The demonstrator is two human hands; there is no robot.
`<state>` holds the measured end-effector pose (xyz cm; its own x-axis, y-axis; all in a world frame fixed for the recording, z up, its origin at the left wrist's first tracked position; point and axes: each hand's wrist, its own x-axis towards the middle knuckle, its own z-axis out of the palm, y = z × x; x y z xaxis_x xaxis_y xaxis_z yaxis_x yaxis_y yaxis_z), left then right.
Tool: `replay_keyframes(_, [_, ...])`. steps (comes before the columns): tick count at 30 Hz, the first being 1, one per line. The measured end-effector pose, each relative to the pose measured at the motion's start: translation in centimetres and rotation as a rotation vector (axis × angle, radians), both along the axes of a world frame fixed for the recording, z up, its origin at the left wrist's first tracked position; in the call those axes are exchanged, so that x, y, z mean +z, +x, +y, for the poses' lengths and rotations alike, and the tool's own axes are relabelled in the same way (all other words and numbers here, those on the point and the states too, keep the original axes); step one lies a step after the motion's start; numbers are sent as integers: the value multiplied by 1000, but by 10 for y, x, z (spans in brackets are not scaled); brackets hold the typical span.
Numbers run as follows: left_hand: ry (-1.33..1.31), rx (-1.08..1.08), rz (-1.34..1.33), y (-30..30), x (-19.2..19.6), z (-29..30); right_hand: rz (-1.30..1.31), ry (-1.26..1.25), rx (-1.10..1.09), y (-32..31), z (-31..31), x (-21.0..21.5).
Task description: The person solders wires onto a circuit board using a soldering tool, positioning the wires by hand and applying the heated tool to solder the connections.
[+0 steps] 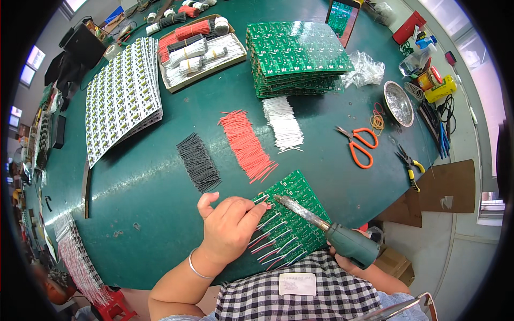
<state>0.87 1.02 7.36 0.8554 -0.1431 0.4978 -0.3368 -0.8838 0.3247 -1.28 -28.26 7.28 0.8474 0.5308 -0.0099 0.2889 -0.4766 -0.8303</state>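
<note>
A green circuit board (303,193) lies on the table in front of me, with several white and red wires soldered in a row and sticking out to its left. My left hand (233,222) is closed in a pinch on a thin wire (261,199) at the board's upper left edge. In my right hand (345,262), mostly hidden behind the tool, is a soldering iron (350,243) with a green handle. Its tip touches or hovers just over the board beside the pinched wire; I cannot tell which. Beyond lie bundles of black wires (198,162), red wires (247,145) and white wires (282,124).
Stacked green boards (300,48) stand at the back, beside a box of wire bundles (239,52). White panels (126,96) lean at left. Orange-handled scissors (361,145), yellow-handled pliers (409,167) and a metal bowl (399,104) are at right. A phone (342,21) stands behind.
</note>
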Motion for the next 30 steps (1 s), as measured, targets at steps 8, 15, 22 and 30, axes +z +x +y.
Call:
replay_keyframes(8, [-2,-35,50,-2,-2,3,221,108,-113,2,10,9])
replay_keyframes(15, [-6,-41,51,-1,-4,3,213,137,-164,-2,10,3])
replay_keyframes(22, [1,-43,56,-1,-4,3,345,258,-234,-3,0,-4])
replay_keyframes(30, [-1,-30,28,0,-2,1,302,192,-80,-5,-11,-6])
